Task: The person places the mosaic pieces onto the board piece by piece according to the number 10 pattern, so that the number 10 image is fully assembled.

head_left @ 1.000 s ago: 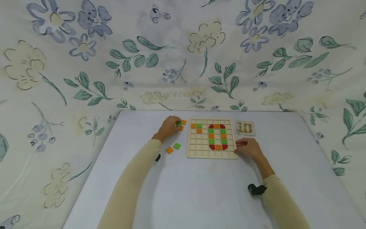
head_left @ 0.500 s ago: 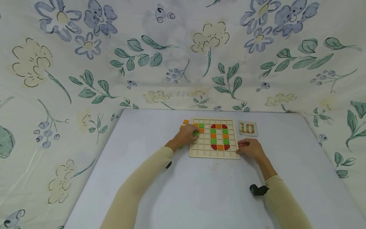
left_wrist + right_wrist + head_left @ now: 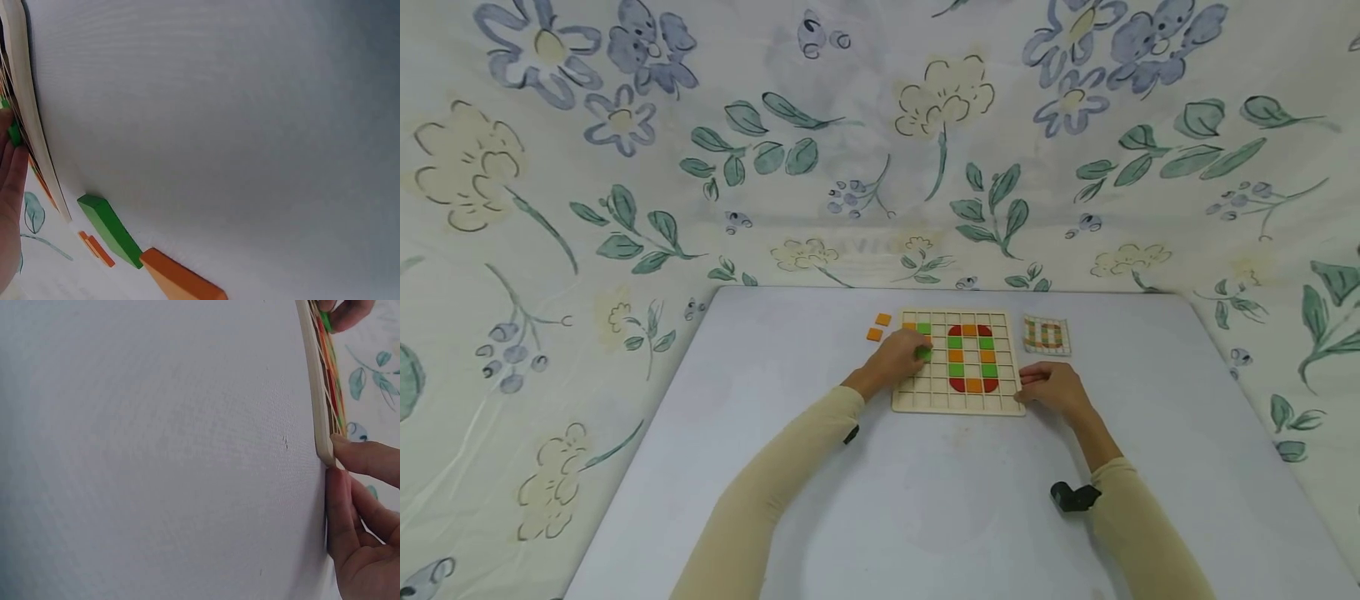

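Note:
A pale wooden grid board lies on the table, with red, orange and green tiles set in some of its cells. Over the board's left part, my left hand pinches a green tile at a cell below the orange one. The left wrist view shows that green tile between the fingertips, at the grid. My right hand holds the board's right edge near the front corner. In the right wrist view its thumb lies on top of the rim, fingers against the side.
Two loose orange tiles lie left of the board. A loose green tile and an orange tile are nearer the left wrist, hidden in the head view. A small pattern card lies right of the board. Floral cloth stands behind the table.
My left hand has moved right from the loose tiles onto the board, carrying a green tile, then slightly further along the cells. My right hand stays at the board's edge.

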Demonstrator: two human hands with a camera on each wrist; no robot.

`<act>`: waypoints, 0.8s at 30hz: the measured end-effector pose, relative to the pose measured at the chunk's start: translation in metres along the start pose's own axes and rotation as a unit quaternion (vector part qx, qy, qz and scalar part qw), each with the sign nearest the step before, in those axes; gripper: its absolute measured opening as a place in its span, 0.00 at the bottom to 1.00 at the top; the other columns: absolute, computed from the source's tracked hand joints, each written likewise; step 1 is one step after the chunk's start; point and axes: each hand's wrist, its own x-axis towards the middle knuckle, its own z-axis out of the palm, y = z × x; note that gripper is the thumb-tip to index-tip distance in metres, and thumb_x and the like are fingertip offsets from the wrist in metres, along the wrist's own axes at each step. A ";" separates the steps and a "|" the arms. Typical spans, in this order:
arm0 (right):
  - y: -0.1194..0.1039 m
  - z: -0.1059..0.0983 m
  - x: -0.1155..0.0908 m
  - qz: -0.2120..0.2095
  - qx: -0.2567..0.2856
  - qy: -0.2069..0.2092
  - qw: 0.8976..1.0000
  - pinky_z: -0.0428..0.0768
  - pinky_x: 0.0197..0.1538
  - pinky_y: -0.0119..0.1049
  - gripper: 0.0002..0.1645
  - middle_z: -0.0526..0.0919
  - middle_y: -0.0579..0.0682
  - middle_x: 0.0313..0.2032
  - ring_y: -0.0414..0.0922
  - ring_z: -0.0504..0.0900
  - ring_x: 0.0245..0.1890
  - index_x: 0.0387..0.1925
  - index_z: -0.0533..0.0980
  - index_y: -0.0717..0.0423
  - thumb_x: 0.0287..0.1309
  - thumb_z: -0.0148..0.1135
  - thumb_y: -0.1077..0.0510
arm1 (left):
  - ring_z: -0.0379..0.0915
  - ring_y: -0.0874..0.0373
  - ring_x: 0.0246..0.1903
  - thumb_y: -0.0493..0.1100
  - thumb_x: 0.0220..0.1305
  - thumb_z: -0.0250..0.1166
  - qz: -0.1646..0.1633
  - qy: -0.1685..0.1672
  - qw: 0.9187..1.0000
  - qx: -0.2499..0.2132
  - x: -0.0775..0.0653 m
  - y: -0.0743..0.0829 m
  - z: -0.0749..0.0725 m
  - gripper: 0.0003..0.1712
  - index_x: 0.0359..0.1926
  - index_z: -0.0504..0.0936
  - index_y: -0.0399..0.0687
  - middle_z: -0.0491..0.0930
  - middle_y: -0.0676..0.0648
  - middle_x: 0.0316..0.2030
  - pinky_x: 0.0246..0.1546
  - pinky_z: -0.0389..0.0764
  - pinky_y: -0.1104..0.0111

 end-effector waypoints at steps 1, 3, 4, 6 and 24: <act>0.000 0.000 0.000 -0.001 0.000 0.000 1.000 0.76 0.43 0.37 0.28 0.84 0.53 0.38 0.47 0.80 0.38 0.48 0.79 0.65 0.42 0.76 0.60 | 0.74 0.51 0.54 0.35 0.61 0.67 -0.001 0.001 1.000 0.003 0.000 -0.001 0.001 0.15 0.50 0.84 0.38 0.82 0.45 0.48 0.59 0.71 0.61; 0.001 0.001 0.000 -0.004 -0.001 -0.001 1.000 0.76 0.42 0.37 0.28 0.84 0.53 0.38 0.47 0.80 0.37 0.48 0.79 0.65 0.42 0.76 0.60 | 0.73 0.52 0.55 0.35 0.62 0.67 -0.002 0.002 1.000 0.007 -0.001 -0.002 0.002 0.15 0.50 0.84 0.39 0.82 0.46 0.49 0.59 0.71 0.63; 0.001 0.001 0.000 -0.004 -0.002 -0.001 1.000 0.76 0.42 0.37 0.28 0.84 0.53 0.38 0.47 0.80 0.37 0.48 0.79 0.65 0.43 0.76 0.60 | 0.73 0.53 0.55 0.35 0.62 0.67 -0.001 0.003 1.000 0.007 -0.001 -0.003 0.002 0.15 0.50 0.84 0.40 0.82 0.47 0.49 0.59 0.71 0.63; 0.002 0.001 0.000 -0.004 -0.002 -0.001 1.000 0.76 0.42 0.36 0.28 0.84 0.53 0.38 0.47 0.80 0.37 0.48 0.79 0.64 0.42 0.76 0.60 | 0.73 0.54 0.55 0.35 0.63 0.66 0.003 0.003 1.000 0.012 -0.001 -0.004 0.003 0.14 0.50 0.84 0.41 0.82 0.48 0.49 0.59 0.71 0.64; 0.001 0.001 0.000 0.004 -0.002 -0.002 1.000 0.75 0.44 0.38 0.28 0.84 0.55 0.39 0.47 0.81 0.39 0.49 0.79 0.64 0.43 0.75 0.60 | 0.73 0.49 0.53 0.29 0.66 0.56 0.079 -0.017 0.989 0.126 -0.006 0.007 -0.003 0.14 0.48 0.85 0.34 0.78 0.41 0.48 0.56 0.74 0.66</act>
